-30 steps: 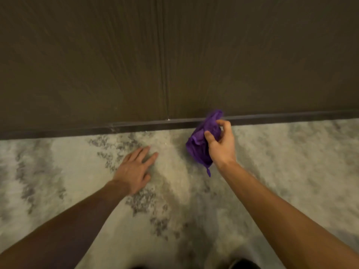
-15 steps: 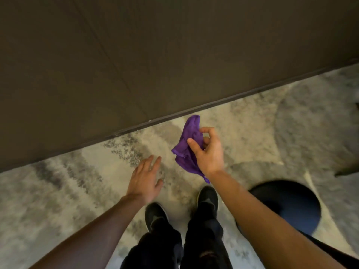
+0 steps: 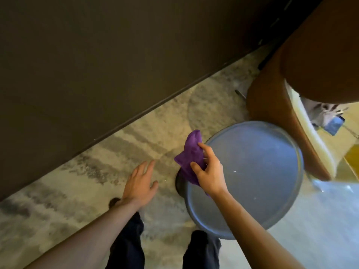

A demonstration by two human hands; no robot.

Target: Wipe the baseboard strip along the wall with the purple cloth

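My right hand [image 3: 208,171] grips the crumpled purple cloth [image 3: 191,153] in the air, above the left edge of a round table, well clear of the wall. The dark baseboard strip [image 3: 136,117] runs diagonally from lower left to upper right at the foot of the brown wall [image 3: 116,55]. My left hand [image 3: 138,181] hovers over the carpet with its fingers spread and nothing in it.
A round blue-grey table top [image 3: 262,171] stands to the right. Beyond it is a brown curved chair [image 3: 275,105]. My dark trouser legs [image 3: 128,243] and a shoe [image 3: 114,201] show below on the mottled grey carpet [image 3: 77,191].
The cloth has left the baseboard and moved back with my right hand. My left hand has lifted off the carpet. The view has risen and swung right, bringing the table and chair in.
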